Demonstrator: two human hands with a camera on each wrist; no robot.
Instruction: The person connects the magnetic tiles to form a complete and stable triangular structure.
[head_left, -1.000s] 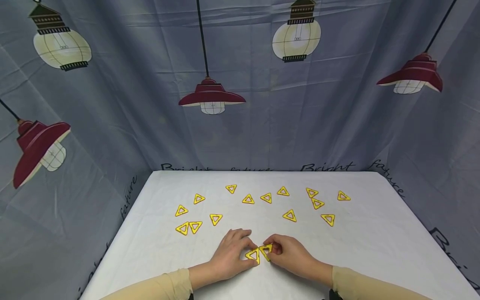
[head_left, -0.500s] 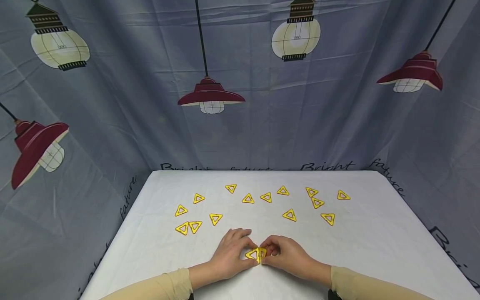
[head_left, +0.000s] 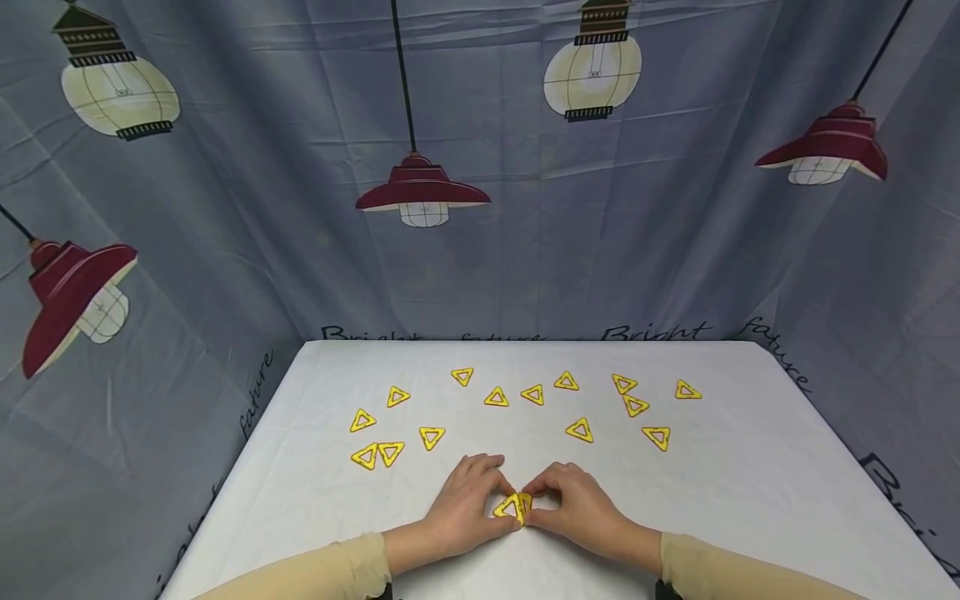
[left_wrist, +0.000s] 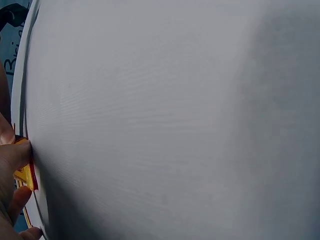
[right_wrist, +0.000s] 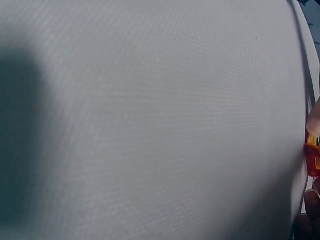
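Friend: Start on the left. What have you got?

Me: My left hand (head_left: 461, 508) is pinching the left triangle (head_left: 500, 508). My thumb is at its near corner and my pointing finger is at its far corner. The last corner points left, into the gap of my hand.

Friend: And in the middle?

Me: That's the bit that matters most, I think. One side of it meets the right triangle (head_left: 528, 500), right between my hands. That side runs from near me to far away. All the sides look about the same, so neither piece has a long way.

Friend: Are they snug?

Me: They look like they touch. But my wrist views only catch a scrap of yellow at the rim, so I can't be sure.

Friend: Now the right?

Me: The right triangle looks thin from up here, so I think it's tipped up. My right hand (head_left: 577, 508) pinches it, finger at the far end, thumb at the near end. It sits just left of those fingertips.

Friend: Which hand is nearer the meeting side?

Me: Neither, both are right beside it. I'd say a push from my right has to go left, while my left holds firm.
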